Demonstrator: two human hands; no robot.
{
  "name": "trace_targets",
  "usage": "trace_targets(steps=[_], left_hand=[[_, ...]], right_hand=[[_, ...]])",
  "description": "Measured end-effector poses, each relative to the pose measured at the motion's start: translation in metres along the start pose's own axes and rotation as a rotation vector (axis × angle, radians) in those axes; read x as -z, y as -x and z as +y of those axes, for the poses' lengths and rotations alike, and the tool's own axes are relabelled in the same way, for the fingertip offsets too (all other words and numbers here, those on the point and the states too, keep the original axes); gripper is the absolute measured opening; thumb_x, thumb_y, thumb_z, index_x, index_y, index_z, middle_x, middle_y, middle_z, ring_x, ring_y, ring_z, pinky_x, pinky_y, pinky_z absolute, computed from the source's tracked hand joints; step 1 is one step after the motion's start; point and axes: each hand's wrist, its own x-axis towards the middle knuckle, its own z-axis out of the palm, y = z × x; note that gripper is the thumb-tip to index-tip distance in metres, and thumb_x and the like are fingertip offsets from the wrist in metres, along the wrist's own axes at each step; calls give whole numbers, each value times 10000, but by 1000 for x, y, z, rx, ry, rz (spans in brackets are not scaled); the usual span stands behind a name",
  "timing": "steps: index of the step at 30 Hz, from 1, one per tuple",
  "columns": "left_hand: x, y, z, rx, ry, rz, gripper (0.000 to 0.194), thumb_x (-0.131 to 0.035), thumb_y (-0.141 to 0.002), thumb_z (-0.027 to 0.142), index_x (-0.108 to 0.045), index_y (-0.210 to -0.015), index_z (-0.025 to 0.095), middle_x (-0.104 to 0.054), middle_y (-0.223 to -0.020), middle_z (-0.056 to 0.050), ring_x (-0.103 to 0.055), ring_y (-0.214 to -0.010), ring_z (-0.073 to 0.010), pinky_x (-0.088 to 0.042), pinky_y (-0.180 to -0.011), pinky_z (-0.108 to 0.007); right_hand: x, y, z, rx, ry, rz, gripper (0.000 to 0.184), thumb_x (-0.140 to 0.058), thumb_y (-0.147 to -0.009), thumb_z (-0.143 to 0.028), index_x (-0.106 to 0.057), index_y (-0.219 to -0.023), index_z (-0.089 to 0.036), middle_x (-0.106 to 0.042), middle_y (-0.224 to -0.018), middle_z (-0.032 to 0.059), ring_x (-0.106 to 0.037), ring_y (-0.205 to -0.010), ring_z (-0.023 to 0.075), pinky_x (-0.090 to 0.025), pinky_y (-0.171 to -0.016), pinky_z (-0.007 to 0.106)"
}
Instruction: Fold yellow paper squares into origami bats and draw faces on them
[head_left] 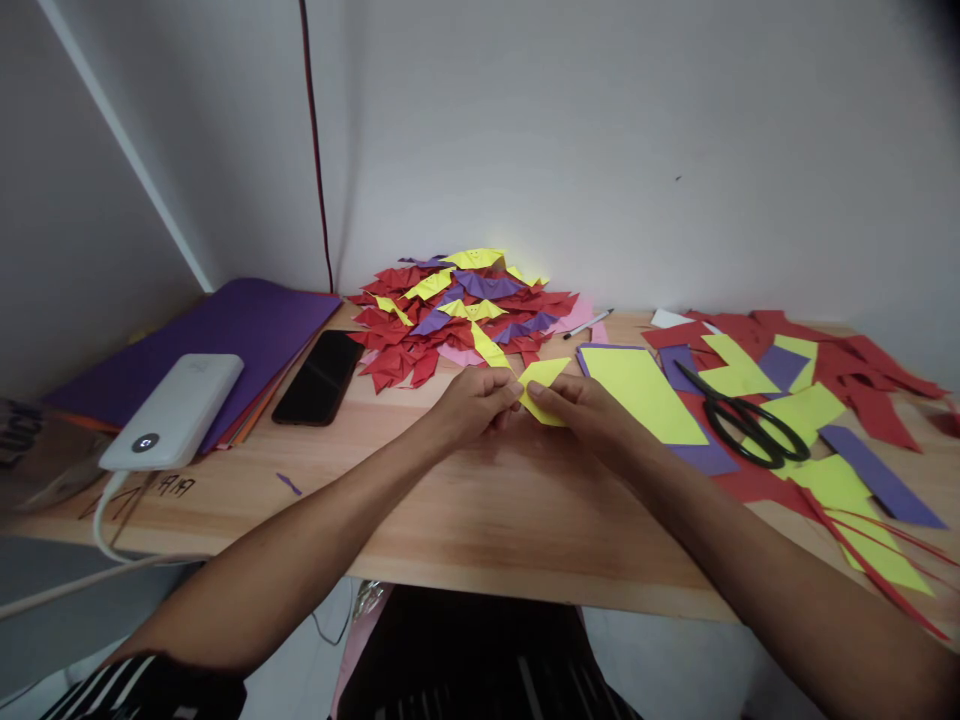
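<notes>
A folded piece of yellow paper (546,378) is held just above the wooden table, in front of a pile of folded paper shapes. My left hand (480,402) pinches its left end between thumb and fingers. On its right side, the thumb of my right hand (581,400) presses flat against the paper, with the fingers partly hidden behind. The pile of folded shapes (409,350) is red, yellow and purple, and a few carry small drawn faces. Right of my hands lies a stack of yellow and purple paper sheets (645,392).
Black-handled scissors (750,425) rest on colored paper scraps (877,370) at the right. A pen (589,323) lies by the wall. At the left are a black phone (319,378), a white power bank (176,410) with a cable, and purple sheets (247,310). The table edge (480,590) runs in front.
</notes>
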Motion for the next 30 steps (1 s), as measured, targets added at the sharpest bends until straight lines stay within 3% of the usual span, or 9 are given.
trace_targets(steps=[8, 12, 15, 19, 22, 26, 30], left_hand=[[-1, 0, -1, -55, -163, 64, 341, -423, -906, 353, -509, -646, 151, -543, -519, 12, -467, -434, -69, -352, -469, -194], [-4, 6, 2, -219, -332, 235, 153, -405, -890, 197, -551, -929, 174, -620, -736, 1, -547, -587, -92, -421, -578, -214], [-6, 9, 2, -374, -612, 292, 240, -438, -809, 78, -541, -995, 190, -628, -895, -27, -565, -755, -126, -436, -679, -249], [-8, 11, -1, -454, -940, 305, 139, -481, -866, 190, -558, -981, 179, -632, -945, -62, -556, -826, -177, -411, -738, -305], [-8, 11, -2, -447, -1059, 300, 183, -438, -921, 253, -600, -891, 174, -654, -881, -78, -566, -853, -203, -380, -761, -323], [-7, 11, -1, -386, -993, 305, 228, -452, -918, 258, -626, -790, 185, -654, -794, -64, -565, -788, -185, -365, -730, -302], [-5, 8, 2, -252, -586, 343, 178, -558, -844, 248, -623, -700, 167, -626, -682, -24, -540, -650, -130, -373, -624, -244]], right_hand=[[0, 0, 0, 0, 50, 127, 476, -599, -759, -593, -435, -580, -184, -383, -549, -45, -322, -517, 86, -217, -479, 246], [1, -2, 2, -36, 19, 121, 469, -587, -774, -580, -429, -565, -192, -422, -507, -39, -349, -478, 91, -224, -466, 255], [1, -2, 3, -68, -7, 119, 462, -567, -793, -571, -450, -560, -190, -433, -486, -36, -346, -459, 90, -217, -459, 257], [1, -1, 2, -106, -24, 107, 444, -594, -786, -545, -451, -562, -190, -439, -486, -37, -348, -458, 89, -216, -466, 256], [0, 1, -1, -73, -22, 73, 437, -596, -790, -550, -478, -579, -186, -443, -515, -34, -345, -481, 92, -222, -479, 258], [-3, 2, -6, -34, -114, 52, 515, -443, -860, -622, -559, -626, -179, -521, -580, 6, -412, -516, 114, -283, -504, 272], [-5, 0, -6, -58, -208, 109, 620, -293, -901, -651, -588, -647, -169, -541, -568, 26, -426, -480, 111, -300, -486, 272]])
